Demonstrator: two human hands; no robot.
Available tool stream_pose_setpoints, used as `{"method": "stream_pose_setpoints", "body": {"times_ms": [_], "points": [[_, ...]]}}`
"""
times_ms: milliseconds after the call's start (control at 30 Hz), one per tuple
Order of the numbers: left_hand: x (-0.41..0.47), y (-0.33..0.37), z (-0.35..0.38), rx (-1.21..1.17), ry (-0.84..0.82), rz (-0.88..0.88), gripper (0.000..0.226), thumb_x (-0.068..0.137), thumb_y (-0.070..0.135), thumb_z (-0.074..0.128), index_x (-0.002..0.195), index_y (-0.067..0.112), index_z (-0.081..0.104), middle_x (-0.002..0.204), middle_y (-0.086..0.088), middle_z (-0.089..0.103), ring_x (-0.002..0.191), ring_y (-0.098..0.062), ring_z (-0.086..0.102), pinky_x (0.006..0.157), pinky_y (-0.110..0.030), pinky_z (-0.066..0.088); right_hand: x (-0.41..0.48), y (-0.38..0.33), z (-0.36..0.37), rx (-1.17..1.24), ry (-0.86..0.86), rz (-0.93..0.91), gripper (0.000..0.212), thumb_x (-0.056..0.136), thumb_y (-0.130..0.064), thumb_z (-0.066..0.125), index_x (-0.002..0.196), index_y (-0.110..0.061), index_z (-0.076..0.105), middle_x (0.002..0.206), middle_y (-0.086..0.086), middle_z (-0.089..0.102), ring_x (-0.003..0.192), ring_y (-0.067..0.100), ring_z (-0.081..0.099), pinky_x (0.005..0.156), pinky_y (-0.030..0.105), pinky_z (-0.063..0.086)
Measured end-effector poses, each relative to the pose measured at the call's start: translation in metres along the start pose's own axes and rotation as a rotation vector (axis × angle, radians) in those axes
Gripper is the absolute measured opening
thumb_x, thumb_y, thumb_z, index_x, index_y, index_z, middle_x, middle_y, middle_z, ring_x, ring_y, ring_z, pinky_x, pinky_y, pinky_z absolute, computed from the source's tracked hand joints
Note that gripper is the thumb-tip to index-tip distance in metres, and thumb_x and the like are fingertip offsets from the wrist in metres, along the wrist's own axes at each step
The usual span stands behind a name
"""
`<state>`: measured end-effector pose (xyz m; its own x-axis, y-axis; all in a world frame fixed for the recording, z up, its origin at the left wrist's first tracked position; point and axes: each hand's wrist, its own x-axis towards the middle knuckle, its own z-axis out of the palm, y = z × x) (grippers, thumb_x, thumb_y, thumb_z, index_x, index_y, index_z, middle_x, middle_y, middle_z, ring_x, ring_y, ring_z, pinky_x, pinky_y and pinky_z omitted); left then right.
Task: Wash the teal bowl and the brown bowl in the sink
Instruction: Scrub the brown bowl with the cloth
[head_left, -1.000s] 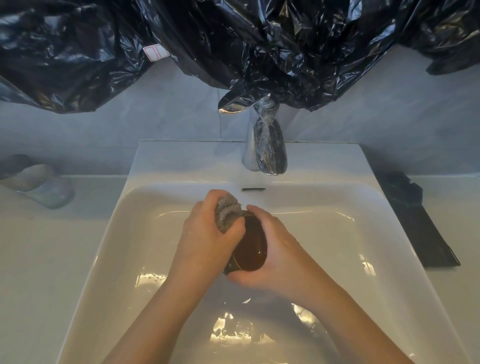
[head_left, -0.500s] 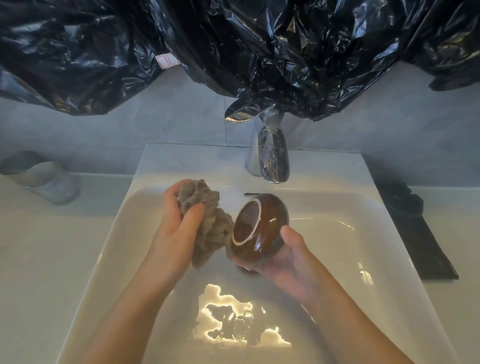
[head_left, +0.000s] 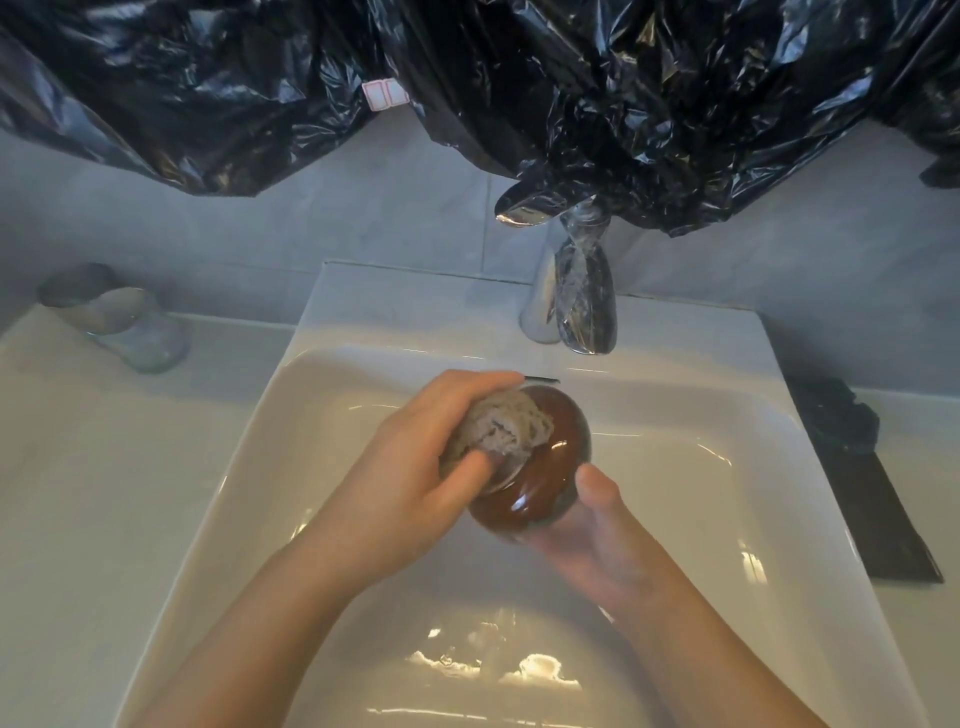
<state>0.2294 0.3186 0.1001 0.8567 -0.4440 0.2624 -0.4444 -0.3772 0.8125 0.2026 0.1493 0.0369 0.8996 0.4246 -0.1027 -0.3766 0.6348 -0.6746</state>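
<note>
White ceramic sink basin (head_left: 234, 493) is filling the scene, with crinkled black plastic sheeting (head_left: 623, 78) hanging behind its chrome tap (head_left: 584, 306). Above the basin's middle, the glossy round brown bowl (head_left: 550, 483) is lying tilted, its foot facing up-left and its mouth facing down-right into the right hand (head_left: 592, 545), which is cupping it with curled fingers and thumb. The left hand (head_left: 410, 483) is clenching a crumpled grey cloth (head_left: 498, 431), pressing it onto the bowl's foot

Glossy brown bowl (head_left: 550, 467), rough cloth (head_left: 501, 431)
</note>
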Motion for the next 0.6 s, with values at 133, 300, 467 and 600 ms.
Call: {"method": "stream_pose_setpoints", "body": {"times_ms": [133,300,467,600], "points": [[0.011,-0.009,0.0,0.141,0.085,0.022,0.052,0.069,-0.004,0.057,0.11,0.026,0.061,0.105,0.015,0.06,0.102,0.001,0.056,0.087,-0.015,0.046,-0.002,-0.002,0.001,-0.029,-0.017,-0.001,0.102,0.075,-0.046,0.08,0.149,0.002,0.029,0.137,0.018,0.048,0.127,0.03,0.047,0.105,0.047,0.035],[0.019,-0.015,0.002,0.204,0.248,-0.127,0.04,0.08,0.006,0.06,0.115,0.026,0.062,0.109,0.014,0.058,0.099,0.005,0.05,0.088,-0.009,0.043,-0.004,-0.002,-0.001,-0.124,0.018,0.004,0.099,0.073,-0.047,0.082,0.146,0.002,0.036,0.136,0.023,0.05,0.127,0.037,0.047,0.107,0.052,0.037],[0.021,-0.003,-0.001,0.045,-0.005,-0.103,0.038,0.084,0.028,0.048,0.12,0.025,0.059,0.116,0.01,0.056,0.107,0.004,0.05,0.09,-0.013,0.042,-0.003,-0.005,0.001,-0.207,0.047,0.0,0.102,0.072,-0.049,0.081,0.145,0.003,0.033,0.13,0.023,0.052,0.119,0.033,0.053,0.095,0.045,0.047],[0.018,-0.001,0.001,0.067,-0.046,0.056,0.03,0.087,0.024,0.055,0.117,0.019,0.062,0.116,0.004,0.058,0.112,-0.011,0.054,0.097,-0.027,0.044,-0.006,-0.005,-0.003,-0.211,0.119,-0.02,0.099,0.07,-0.048,0.084,0.141,0.002,0.037,0.118,0.019,0.056,0.106,0.03,0.058,0.079,0.036,0.053]]}}
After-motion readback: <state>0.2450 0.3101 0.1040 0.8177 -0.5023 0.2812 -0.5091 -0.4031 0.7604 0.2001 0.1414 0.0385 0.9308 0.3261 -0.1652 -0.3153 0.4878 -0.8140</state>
